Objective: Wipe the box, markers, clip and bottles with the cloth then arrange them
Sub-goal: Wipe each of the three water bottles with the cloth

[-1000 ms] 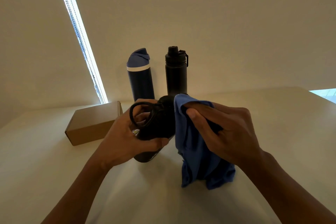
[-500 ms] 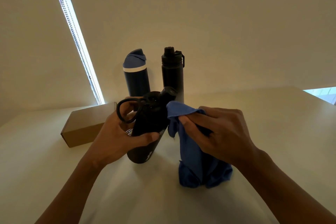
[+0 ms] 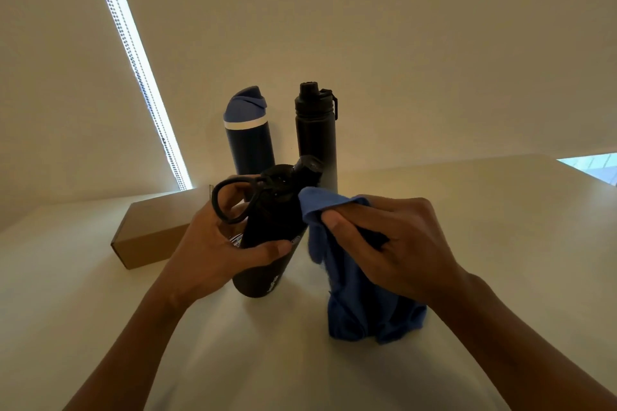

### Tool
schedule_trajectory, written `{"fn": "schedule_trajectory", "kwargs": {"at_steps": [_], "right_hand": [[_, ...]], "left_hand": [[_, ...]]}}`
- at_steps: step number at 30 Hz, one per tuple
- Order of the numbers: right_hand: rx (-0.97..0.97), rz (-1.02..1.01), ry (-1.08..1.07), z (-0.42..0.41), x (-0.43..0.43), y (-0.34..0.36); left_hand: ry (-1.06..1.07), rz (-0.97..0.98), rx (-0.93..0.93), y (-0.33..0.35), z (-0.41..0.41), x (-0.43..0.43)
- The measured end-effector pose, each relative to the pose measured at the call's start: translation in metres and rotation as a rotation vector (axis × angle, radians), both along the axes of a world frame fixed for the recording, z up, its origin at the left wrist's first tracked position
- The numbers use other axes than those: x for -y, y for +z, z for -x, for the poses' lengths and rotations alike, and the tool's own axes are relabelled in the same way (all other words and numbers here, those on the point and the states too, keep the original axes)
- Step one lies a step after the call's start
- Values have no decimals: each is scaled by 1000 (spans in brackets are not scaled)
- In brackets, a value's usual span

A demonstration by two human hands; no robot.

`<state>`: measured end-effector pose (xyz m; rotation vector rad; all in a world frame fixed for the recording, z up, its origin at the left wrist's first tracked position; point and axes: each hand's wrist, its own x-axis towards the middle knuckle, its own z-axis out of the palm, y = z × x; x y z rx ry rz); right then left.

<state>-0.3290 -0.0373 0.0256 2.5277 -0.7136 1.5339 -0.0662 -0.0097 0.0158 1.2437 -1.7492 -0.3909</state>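
Two hands busy: left hand (image 3: pixel 213 253) fingers clamped around the tilted black bottle (image 3: pixel 270 243), right hand (image 3: pixel 390 243) fingers pinching the blue cloth (image 3: pixel 354 304) just beside its cap. Loose thumb-side grip plus a hard wipe could tip it onto the counter (image 3: pixel 500 210).

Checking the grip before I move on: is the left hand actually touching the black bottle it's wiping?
Touching. The head view shows the left hand wrapped around the black bottle, thumb pressed across its front.
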Motion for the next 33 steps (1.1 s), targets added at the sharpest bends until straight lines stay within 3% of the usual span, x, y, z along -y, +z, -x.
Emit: {"fn": "schedule_trajectory", "kwargs": {"at_steps": [6, 13, 19, 25, 28, 33], "right_hand": [[122, 8, -55, 13, 2, 4], [-24, 32, -53, -6, -1, -3], [97, 77, -121, 9, 6, -2], [-36, -4, -72, -5, 4, -7], [37, 18, -148, 7, 10, -5], [83, 28, -63, 1, 2, -5]], "left_hand": [[9, 3, -14, 0, -3, 0], [23, -3, 1, 1, 0, -1], [7, -5, -22, 1, 1, -1], [10, 12, -23, 0, -1, 1], [3, 9, -45, 1, -2, 0], [-11, 30, -7, 3, 4, -3]]}}
